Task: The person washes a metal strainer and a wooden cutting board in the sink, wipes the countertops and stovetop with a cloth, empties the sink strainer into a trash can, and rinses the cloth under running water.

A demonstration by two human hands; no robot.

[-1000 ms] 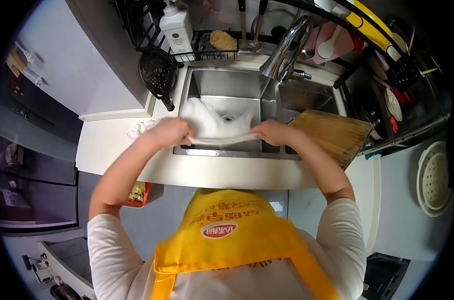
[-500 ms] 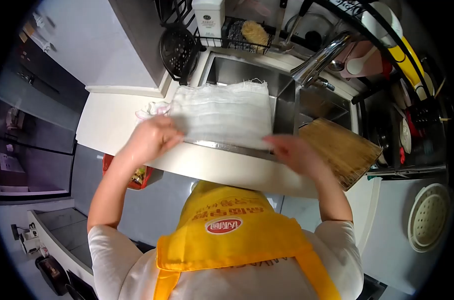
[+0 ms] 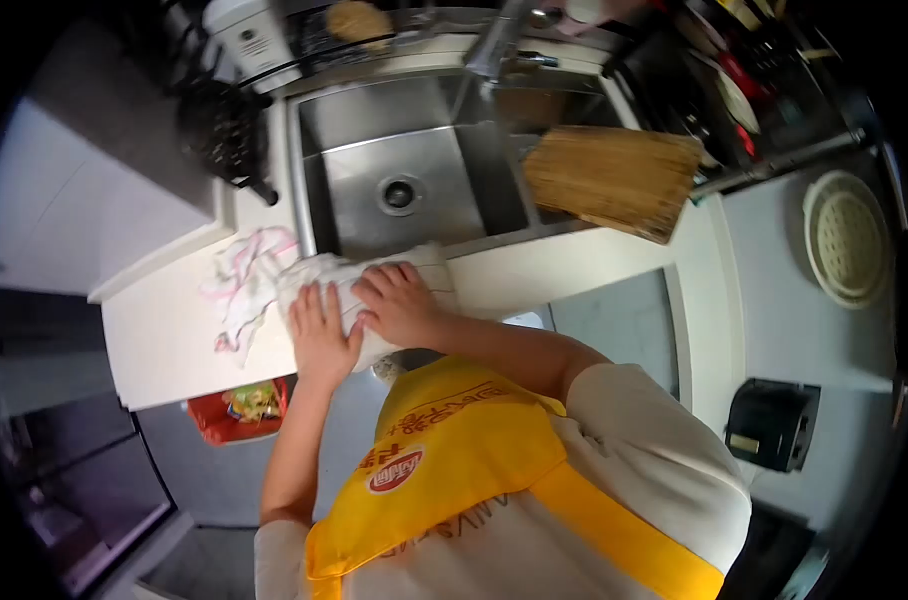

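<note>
A white cloth (image 3: 431,272) lies folded or bunched on the counter at the sink's front left, its near part hanging over the counter edge. My left hand (image 3: 324,335) rests flat on the cloth's left part, fingers stretched out. Beside it, my right hand (image 3: 404,303) presses on the cloth's middle with its fingers extended. A second cloth with a pink edge (image 3: 249,275) lies crumpled just left of the white one. Behind both hands is the steel sink (image 3: 374,150) with its drain showing.
A wooden cutting board (image 3: 614,178) lies across the sink's right basin, near the faucet (image 3: 494,50). A black perforated utensil (image 3: 224,130) stands at the back left. Below the counter sits a red bin (image 3: 214,418) with scraps. A strainer basket (image 3: 846,238) is at right.
The white cloth, spread over the sink between my blurred hands before, now lies at the counter edge under both palms. My hands came together leftward, and the view has shifted.
</note>
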